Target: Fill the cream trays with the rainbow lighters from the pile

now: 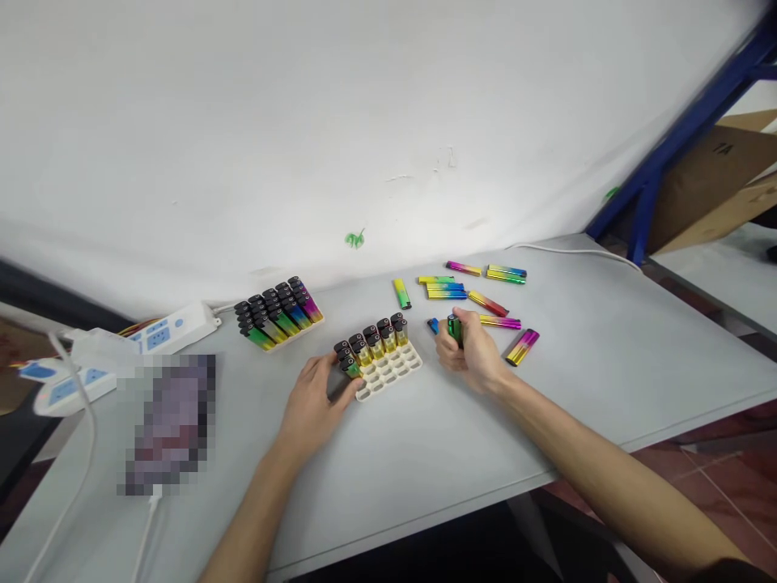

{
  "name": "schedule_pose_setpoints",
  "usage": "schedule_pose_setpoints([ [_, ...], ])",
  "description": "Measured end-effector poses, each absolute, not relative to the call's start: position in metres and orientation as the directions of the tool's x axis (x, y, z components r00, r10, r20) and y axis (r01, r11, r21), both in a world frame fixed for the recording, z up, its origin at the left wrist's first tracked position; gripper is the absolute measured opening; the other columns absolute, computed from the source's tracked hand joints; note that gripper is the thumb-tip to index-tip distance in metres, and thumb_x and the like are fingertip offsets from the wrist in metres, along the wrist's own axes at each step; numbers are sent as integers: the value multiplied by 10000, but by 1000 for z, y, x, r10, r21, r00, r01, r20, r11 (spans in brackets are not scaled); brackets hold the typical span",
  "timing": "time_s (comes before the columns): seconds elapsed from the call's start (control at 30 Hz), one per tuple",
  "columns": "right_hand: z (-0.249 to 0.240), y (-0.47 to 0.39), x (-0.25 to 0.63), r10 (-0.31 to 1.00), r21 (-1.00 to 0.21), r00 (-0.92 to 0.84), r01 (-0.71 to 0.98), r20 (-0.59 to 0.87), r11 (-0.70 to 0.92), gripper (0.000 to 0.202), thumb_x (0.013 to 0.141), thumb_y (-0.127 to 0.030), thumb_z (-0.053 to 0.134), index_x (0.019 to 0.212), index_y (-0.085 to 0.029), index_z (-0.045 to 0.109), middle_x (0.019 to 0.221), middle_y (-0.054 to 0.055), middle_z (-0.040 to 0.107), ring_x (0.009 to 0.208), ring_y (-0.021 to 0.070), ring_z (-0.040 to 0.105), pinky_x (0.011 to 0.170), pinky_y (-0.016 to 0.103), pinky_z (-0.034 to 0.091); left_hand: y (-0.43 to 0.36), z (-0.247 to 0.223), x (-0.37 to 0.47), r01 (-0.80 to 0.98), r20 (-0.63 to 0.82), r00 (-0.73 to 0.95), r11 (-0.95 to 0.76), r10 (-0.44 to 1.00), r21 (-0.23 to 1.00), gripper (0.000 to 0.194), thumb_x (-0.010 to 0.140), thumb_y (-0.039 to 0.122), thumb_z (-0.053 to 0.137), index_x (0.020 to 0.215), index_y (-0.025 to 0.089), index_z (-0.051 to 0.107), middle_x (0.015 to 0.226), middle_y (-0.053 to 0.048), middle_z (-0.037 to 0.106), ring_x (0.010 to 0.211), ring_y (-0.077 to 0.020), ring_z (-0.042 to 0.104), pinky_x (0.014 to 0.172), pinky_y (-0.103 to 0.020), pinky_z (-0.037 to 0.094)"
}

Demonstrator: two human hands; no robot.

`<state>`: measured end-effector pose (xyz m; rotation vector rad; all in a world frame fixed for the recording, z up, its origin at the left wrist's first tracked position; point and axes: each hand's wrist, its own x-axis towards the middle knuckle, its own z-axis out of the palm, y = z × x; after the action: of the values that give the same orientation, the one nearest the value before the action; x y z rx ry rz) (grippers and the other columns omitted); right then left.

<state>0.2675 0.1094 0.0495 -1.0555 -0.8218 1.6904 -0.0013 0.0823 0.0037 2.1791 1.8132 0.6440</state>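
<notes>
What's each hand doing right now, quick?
Left hand: open, at the left end of the white tray.
Right hand: closed, holding a green lighter.

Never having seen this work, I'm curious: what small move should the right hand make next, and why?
Probably carry the slim green lighter held in the right hand to the partly filled, cream rectangular tray: the left hand is at its edge, and vacant slots show in its near rows.

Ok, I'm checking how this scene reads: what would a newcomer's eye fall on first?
Probably the bright scattered lighters on the grey table, right of centre. Next, the packed tray of standing lighters at left and the part-filled white tray beside the left hand. The right hand, near the scattered ones, grips a green lighter.
</notes>
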Motion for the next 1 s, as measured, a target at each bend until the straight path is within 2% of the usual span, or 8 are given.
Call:
schedule_pose_setpoints([
  [0.2, 43, 107, 265, 951, -907, -193, -304, -241, -291, 591, 923, -612, 412, 496, -210, 338, 466, -76, 180, 433, 72, 96, 429, 242, 82, 82, 2, -1, 872, 189, 141, -212, 972, 441, 458, 914, 518, 555, 1210, 169, 553, 1122, -121, 657, 1103, -310, 638, 935, -459, 531],
  [0.43, 32, 107, 262, 957, -929, -172, -252, -231, -270, 539, 944, -495, 347, 480, -221, 350, 452, -54, 221, 400, 86, 154, 416, 259, 124, 82, 4, -1, 863, 192, 139, -214, 971, 457, 420, 905, 495, 575, 1190, 187, 557, 1127, -112, 660, 1090, -303, 639, 934, -458, 529],
  [0.6, 28, 104, 261, 964, -959, -200, -187, -174, -212, 587, 942, -661, 337, 565, -220, 420, 470, -64, 230, 429, 98, 178, 444, 262, 165, 82, 4, 0, 853, 198, 146, -224, 969, 471, 408, 901, 490, 582, 1182, 195, 562, 1131, -108, 667, 1107, -305, 631, 948, -462, 522],
  [0.67, 30, 101, 259, 969, -978, -218, -144, -120, -153, 586, 950, -683, 301, 662, -212, 498, 499, -61, 273, 451, 111, 232, 465, 266, 217, 82, 3, -1, 855, 195, 142, -220, 971, 471, 409, 899, 487, 584, 1185, 196, 560, 1136, -109, 665, 1114, -307, 629, 947, -462, 522],
  [0.77, 34, 97, 257, 978, -1000, -211, -22, 3, -2, 530, 991, -618, 294, 795, -202, 558, 592, -33, 418, 559, 139, 394, 573, 284, 348, 83, 2, -2, 858, 186, 143, -215, 972, 466, 413, 903, 483, 579, 1191, 187, 560, 1141, -115, 662, 1110, -309, 632, 941, -463, 525],
  [0.87, 37, 95, 256, 965, -979, -233, 136, 119, 153, 377, 979, -537, 465, 845, -202, 575, 759, 3, 544, 743, 161, 507, 720, 303, 406, 83, 2, -2, 857, 189, 145, -218, 971, 467, 418, 903, 479, 581, 1201, 187, 560, 1148, -114, 662, 1107, -307, 635, 940, -467, 529],
  [1.0, 35, 95, 255, 925, -897, -256, 271, 281, 348, 277, 861, -471, 706, 828, -213, 609, 832, 16, 571, 791, 170, 522, 719, 308, 414, 84, 2, 0, 848, 192, 144, -221, 971, 482, 417, 900, 450, 588, 1219, 183, 554, 1161, -116, 661, 1141, -309, 626, 971, -474, 517],
])
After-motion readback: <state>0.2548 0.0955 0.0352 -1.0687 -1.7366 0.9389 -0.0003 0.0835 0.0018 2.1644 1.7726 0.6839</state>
